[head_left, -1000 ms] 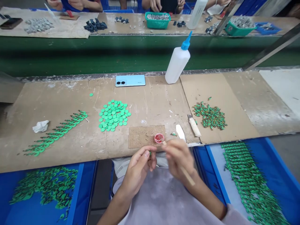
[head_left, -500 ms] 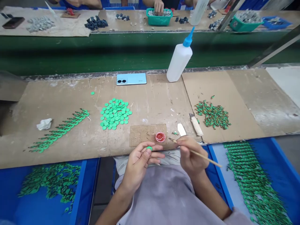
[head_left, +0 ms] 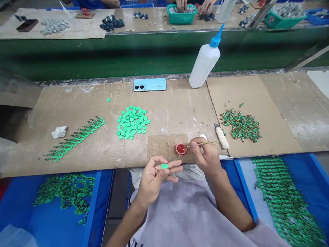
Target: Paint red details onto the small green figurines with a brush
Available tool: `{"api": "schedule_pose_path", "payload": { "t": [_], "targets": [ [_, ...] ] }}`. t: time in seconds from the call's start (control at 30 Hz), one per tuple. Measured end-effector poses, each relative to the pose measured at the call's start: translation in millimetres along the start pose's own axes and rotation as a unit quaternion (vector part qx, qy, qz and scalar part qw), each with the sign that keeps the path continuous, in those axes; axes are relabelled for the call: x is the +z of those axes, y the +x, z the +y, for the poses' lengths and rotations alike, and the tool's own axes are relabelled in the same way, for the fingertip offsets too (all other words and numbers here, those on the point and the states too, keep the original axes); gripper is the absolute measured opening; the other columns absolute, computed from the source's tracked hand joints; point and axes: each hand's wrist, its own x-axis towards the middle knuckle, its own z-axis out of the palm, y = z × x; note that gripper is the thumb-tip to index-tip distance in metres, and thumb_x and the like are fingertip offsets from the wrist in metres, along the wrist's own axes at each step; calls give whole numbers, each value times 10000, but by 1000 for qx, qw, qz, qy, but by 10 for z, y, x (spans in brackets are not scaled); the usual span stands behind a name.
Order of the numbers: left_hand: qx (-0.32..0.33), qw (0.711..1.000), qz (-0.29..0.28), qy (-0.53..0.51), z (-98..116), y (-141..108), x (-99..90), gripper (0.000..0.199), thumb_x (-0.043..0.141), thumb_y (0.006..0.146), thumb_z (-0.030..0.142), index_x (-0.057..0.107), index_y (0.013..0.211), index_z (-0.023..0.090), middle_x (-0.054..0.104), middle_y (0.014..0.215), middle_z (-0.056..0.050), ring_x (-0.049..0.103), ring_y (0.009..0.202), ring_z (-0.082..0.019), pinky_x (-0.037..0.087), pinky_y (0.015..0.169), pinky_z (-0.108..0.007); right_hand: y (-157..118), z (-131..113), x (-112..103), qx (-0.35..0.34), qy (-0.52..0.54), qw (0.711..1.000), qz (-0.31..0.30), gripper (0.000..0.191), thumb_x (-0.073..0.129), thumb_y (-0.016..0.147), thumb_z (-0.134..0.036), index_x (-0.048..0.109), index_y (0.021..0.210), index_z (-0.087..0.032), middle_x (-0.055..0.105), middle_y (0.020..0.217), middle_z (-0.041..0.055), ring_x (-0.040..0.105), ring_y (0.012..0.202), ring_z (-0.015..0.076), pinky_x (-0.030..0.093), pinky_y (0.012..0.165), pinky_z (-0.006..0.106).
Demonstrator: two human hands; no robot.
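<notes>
One green disc (head_left: 164, 166) sits pinched in the left hand (head_left: 156, 178) grip, held over the lap just below the tabletop (head_left: 77, 99) near edge. The right hand (head_left: 207, 156) grips one thin stick (head_left: 205, 143), tip at the single red cup (head_left: 181, 149). Two blue bins (head_left: 100, 192) flank the lap; bare cardboard lies between the piles.

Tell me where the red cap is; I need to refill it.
In the head view the red cap sits on the small cork mat at the bench's near edge, just left of the right hand, whose stick dips into it.
</notes>
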Motion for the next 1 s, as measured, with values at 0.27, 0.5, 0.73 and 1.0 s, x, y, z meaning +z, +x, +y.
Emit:
{"api": "schedule_pose_path", "payload": {
  "t": [0.27, 0.5, 0.73, 1.0],
  "targets": [
    [44, 995, 17, 85, -30, 35, 12, 291, 777, 930, 380, 590, 1038, 185, 842, 930, -86, 812, 723, -184, 578, 533, -183, 46, 23, 40, 10, -2, 999, -34, 238, 524, 1047, -214, 635, 837, -222, 731, 764, 26, 696, 665, 171, 539, 614, 267],
    [62, 988, 29, 140, -54, 37, -56, 339, 714, 968, 390, 665, 1210, 158, 818, 938, -105, 753, 675, -144, 552, 551, -195, 20, 71, 97, 8, 2, 999, -51, 259, 522, 1040, -191, 621, 803, -221, 744, 779, 32, 716, 691, 175, 557, 648, 271],
    [46, 989, 28, 137, -33, 20, -43, 347, 697, 973, 408, 648, 1216, 165, 814, 980, -122, 749, 681, -162, 535, 569, -225, 18, 80, 108, 8, 7, 998, -55, 258, 532, 1034, -190, 618, 792, -221, 750, 777, 37, 729, 689, 177, 563, 634, 270],
    [22, 982, 51, 181, -6, 16, -49, 321, 763, 916, 396, 718, 1128, 160, 803, 896, -85, 693, 642, -136, 518, 585, -225, -1, 105, 124, 11, -2, 998, -56, 285, 529, 1040, -216, 621, 770, -217, 762, 793, 48, 729, 696, 178, 567, 635, 276]
  ]
}}
